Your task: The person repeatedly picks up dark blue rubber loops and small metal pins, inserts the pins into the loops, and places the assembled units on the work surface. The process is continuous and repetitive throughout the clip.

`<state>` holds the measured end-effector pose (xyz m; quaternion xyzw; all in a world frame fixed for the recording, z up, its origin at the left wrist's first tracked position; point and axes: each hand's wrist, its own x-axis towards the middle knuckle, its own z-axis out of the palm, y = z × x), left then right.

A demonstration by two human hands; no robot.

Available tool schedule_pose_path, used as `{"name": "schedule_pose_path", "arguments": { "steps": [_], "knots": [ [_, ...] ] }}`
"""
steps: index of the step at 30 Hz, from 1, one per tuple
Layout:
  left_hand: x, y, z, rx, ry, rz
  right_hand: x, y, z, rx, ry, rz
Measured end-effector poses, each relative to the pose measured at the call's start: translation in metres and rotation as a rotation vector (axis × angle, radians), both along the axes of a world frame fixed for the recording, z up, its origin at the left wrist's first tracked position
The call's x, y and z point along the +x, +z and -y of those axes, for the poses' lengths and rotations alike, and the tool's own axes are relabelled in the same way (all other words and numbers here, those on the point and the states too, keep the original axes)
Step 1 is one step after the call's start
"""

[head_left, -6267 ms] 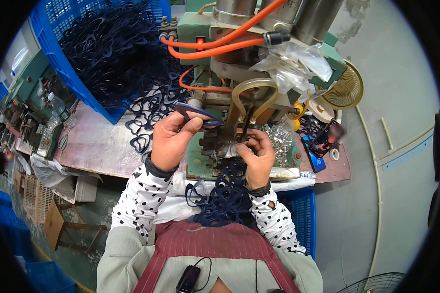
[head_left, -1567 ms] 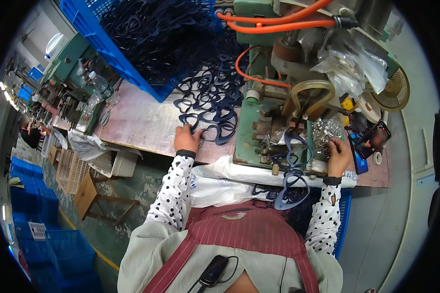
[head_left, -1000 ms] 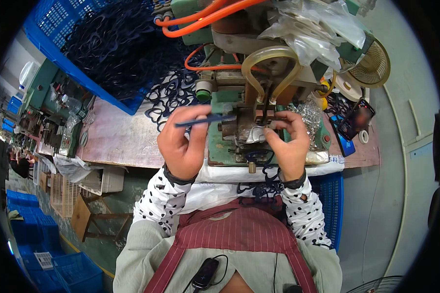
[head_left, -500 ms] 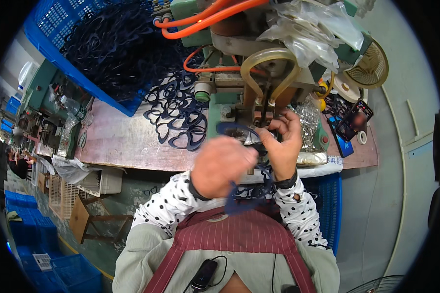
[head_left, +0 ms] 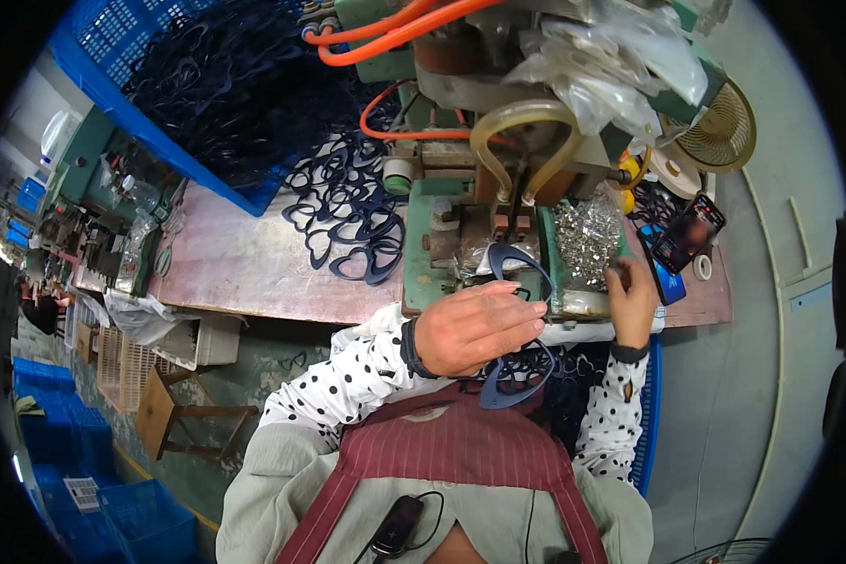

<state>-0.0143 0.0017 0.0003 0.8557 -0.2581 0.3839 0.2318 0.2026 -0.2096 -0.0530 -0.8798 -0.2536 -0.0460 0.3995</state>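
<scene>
In front of the green press (head_left: 526,179) my left hand (head_left: 479,329) is closed on a dark blue flat loop (head_left: 509,400). The loop shows above and below my fingers; whether this is one piece or two I cannot tell. Its upper end lies by the press's tool. At the right, my right hand (head_left: 634,299) rests at the near edge of a tray of small shiny metal pieces (head_left: 587,240). Its fingertips are curled together, and anything between them is hidden.
Loose dark blue loops (head_left: 348,211) lie on the table left of the press, below a full blue crate (head_left: 150,141). Right of the tray are two phones (head_left: 689,235) and a tape roll (head_left: 702,268). More loops sit in a blue crate (head_left: 644,423) below the table edge.
My right hand has left the press tool and moved right to the metal pieces. My left hand has shifted slightly right, still holding the loop.
</scene>
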Motion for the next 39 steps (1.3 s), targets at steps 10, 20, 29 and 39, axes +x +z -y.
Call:
{"name": "schedule_pose_path", "arguments": {
  "steps": [10,20,29,39],
  "knots": [
    [-0.006,0.005,-0.002,0.113,0.037,-0.064,0.013,-0.03,-0.025,-0.032,0.012,0.157],
    [0.04,-0.079,-0.145,-0.334,1.475,-0.352,0.005,-0.035,-0.026,0.149,-0.106,0.23],
    [-0.004,-0.121,-0.177,0.035,1.206,-0.547,0.002,-0.027,-0.028,0.141,-0.065,0.183],
    [-0.088,-0.048,-0.178,-0.099,1.03,-0.637,-0.025,0.018,-0.051,0.447,0.146,-0.194]
  ]
}}
